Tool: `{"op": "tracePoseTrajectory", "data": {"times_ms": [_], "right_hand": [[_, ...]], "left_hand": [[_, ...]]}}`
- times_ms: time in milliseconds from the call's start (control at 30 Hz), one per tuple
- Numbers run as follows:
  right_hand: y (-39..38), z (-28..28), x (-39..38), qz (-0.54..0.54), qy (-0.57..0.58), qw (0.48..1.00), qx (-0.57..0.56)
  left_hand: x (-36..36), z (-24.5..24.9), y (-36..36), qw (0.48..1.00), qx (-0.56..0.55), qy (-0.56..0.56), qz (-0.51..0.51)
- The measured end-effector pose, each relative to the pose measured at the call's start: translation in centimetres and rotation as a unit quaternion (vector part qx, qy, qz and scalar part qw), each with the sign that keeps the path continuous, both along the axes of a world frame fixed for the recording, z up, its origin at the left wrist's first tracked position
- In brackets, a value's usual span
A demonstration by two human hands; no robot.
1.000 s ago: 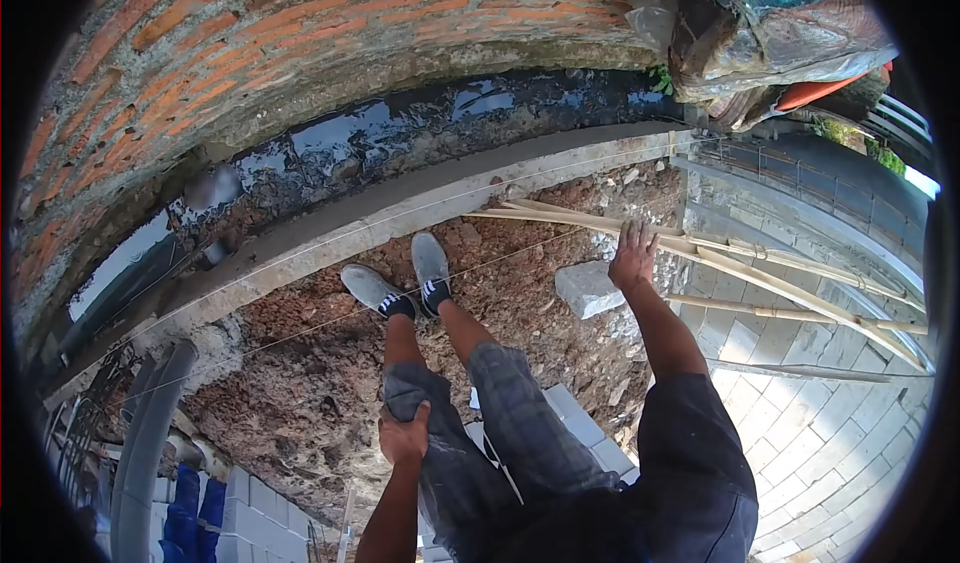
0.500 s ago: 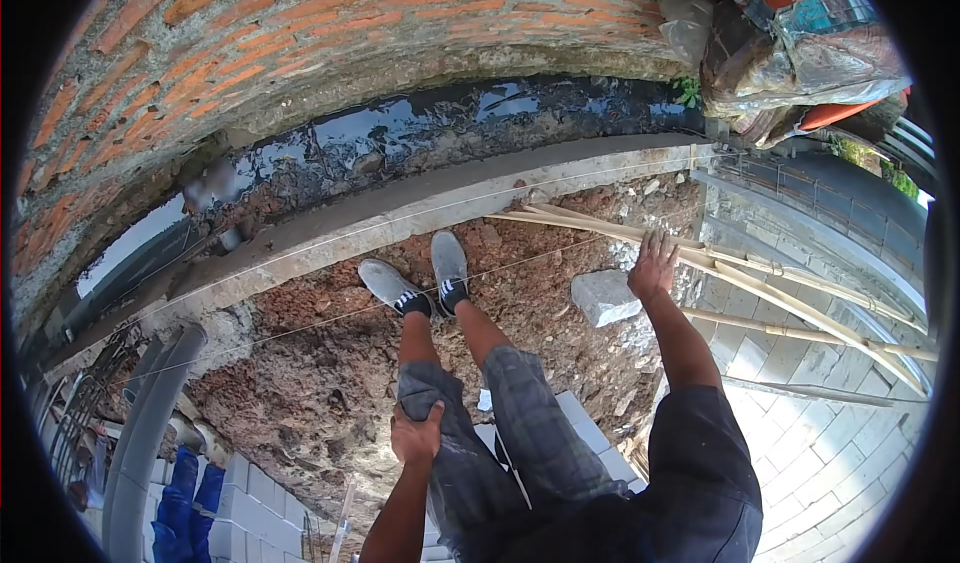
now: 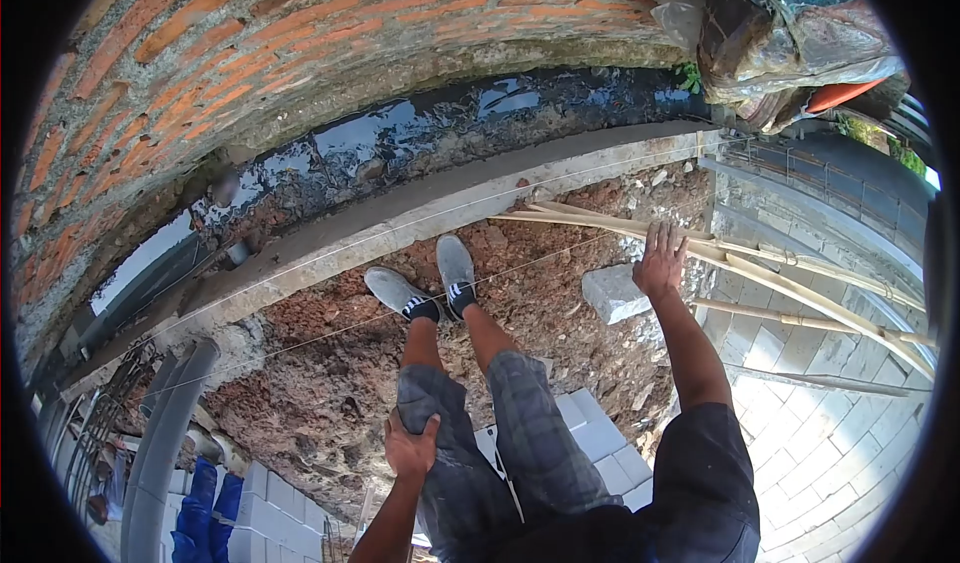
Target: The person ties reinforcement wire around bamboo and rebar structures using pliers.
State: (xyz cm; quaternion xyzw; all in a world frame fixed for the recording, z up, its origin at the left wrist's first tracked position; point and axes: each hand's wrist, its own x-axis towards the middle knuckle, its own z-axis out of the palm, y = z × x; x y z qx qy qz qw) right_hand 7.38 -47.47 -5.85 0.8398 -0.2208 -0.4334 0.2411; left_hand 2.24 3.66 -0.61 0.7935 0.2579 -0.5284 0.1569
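My left hand (image 3: 411, 446) rests on the left leg of my plaid shorts (image 3: 430, 395), its thumb spread away from the fingers. Out to the right, my right hand (image 3: 661, 263) lies flat across the pale split poles (image 3: 737, 263), fingers stretched and slightly apart. These poles run from the dirt to the right over the paving. Just left of that hand sits a grey-white block (image 3: 613, 294). Part of the poles is hidden beneath the right hand.
A low concrete edge (image 3: 390, 231) with string along it borders a ditch (image 3: 370, 133) and a brick wall (image 3: 330, 23). Grey pipes (image 3: 165, 443) stand at lower left, near a person's blue trousers (image 3: 205, 513). Pale blocks (image 3: 600, 428) lie behind my legs.
The view has shifted slightly, so the ground, legs and poles sit a little further right. Both hands keep nearly the same places on the shorts and the poles.
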Motion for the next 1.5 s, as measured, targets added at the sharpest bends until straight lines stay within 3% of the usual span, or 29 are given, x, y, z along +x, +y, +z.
{"op": "tracePoseTrajectory", "data": {"times_ms": [67, 100, 133, 167, 200, 300, 367, 467, 600, 667, 700, 767, 800, 833, 867, 933, 1000, 1067, 1133, 1200, 1233, 1267, 1333, 1367, 1400, 1467, 1500], "right_hand": [[0.8, 0.5, -0.4, -0.011, -0.022, 1.000, 0.019], [1.9, 0.8, -0.9, -0.003, -0.101, 0.994, 0.045], [3.2, 0.9, -1.3, 0.004, -0.182, 0.981, 0.070], [4.6, 1.2, -2.0, -0.023, -0.213, 0.968, 0.128], [5.6, 0.9, -3.0, -0.121, -0.246, 0.937, 0.217], [8.7, -0.6, -6.2, -0.368, -0.156, 0.844, 0.357], [9.8, -2.4, -8.4, -0.348, -0.072, 0.861, 0.365], [9.4, -7.6, -12.9, -0.398, -0.037, 0.840, 0.368], [6.9, -15.5, -16.2, -0.429, -0.087, 0.814, 0.381], [4.3, -20.0, -17.1, -0.495, -0.133, 0.762, 0.396], [3.2, -22.7, -17.4, -0.493, -0.140, 0.761, 0.398], [1.3, -28.2, -17.6, -0.327, -0.190, 0.883, 0.279], [1.0, -30.0, -17.2, -0.328, -0.196, 0.880, 0.281], [1.0, -30.9, -16.3, -0.336, -0.241, 0.839, 0.354], [1.0, -31.6, -15.3, -0.340, -0.282, 0.791, 0.424], [1.0, -31.6, -12.4, -0.297, -0.324, 0.799, 0.411], [0.9, -32.7, -12.0, -0.258, -0.359, 0.805, 0.396], [0.5, -34.2, -11.1, -0.302, -0.394, 0.785, 0.371], [1.1, -36.0, -11.1, -0.262, -0.413, 0.788, 0.374], [2.4, -38.1, -10.1, -0.509, -0.523, 0.481, 0.486], [2.9, -38.5, -9.7, -0.580, -0.518, 0.412, 0.475], [3.2, -38.9, -9.4, -0.577, -0.520, 0.408, 0.480], [3.8, -38.3, -8.8, -0.624, -0.519, 0.323, 0.486], [3.9, -38.0, -8.7, -0.638, -0.491, 0.349, 0.479], [3.8, -37.8, -8.8, -0.641, -0.495, 0.342, 0.477], [3.3, -37.5, -9.2, -0.465, -0.430, 0.594, 0.497], [3.9, -36.7, -9.2, -0.363, -0.500, 0.631, 0.470]], "left_hand": [[0.9, 0.4, 0.5, 0.973, -0.070, -0.158, -0.155], [1.6, 0.3, 0.5, 0.972, -0.071, -0.160, -0.160], [2.8, -0.2, 0.3, 0.935, -0.111, -0.210, -0.262], [3.9, -1.0, -0.2, 0.882, -0.152, -0.259, -0.362], [4.3, -2.2, -0.9, 0.876, -0.156, -0.265, -0.371], [3.3, -6.4, -3.7, 0.899, -0.249, -0.092, -0.349], [2.8, -9.5, -6.4, 0.898, -0.261, -0.091, -0.343], [2.3, -15.2, -10.7, 0.896, -0.273, -0.073, -0.343], [3.3, -22.9, -16.2, 0.885, -0.254, -0.011, -0.390], [4.1, -26.2, -18.7, 0.878, -0.263, -0.055, -0.396], [4.8, -28.1, -20.1, 0.890, -0.254, -0.056, -0.374], [6.3, -31.9, -23.2, 0.900, -0.244, -0.067, -0.355], [6.6, -33.7, -24.3, 0.884, -0.289, -0.183, -0.320], [7.0, -35.4, -25.5, 0.853, -0.330, -0.294, -0.279], [7.5, -36.9, -26.8, 0.850, -0.330, -0.298, -0.282], [8.6, -39.4, -29.7, 0.745, -0.387, -0.478, -0.261], [9.0, -40.7, -32.0, 0.743, -0.422, -0.457, -0.249], [9.9, -40.8, -33.1, 0.737, -0.447, -0.448, -0.238], [11.0, -40.9, -33.6, 0.770, -0.476, -0.344, -0.249], [12.0, -41.9, -33.4, 0.768, -0.481, -0.326, -0.270], [12.2, -42.3, -33.3, 0.747, -0.492, -0.321, -0.311], [12.4, -42.7, -33.1, 0.727, -0.501, -0.311, -0.352], [13.0, -42.2, -33.5, 0.724, -0.493, -0.301, -0.377], [13.3, -42.0, -33.7, 0.742, -0.480, -0.265, -0.386], [13.6, -41.4, -34.0, 0.759, -0.466, -0.227, -0.394], [14.5, -40.3, -34.6, 0.761, -0.445, -0.219, -0.418], [14.7, -40.1, -34.4, 0.766, -0.421, -0.213, -0.436]]}}
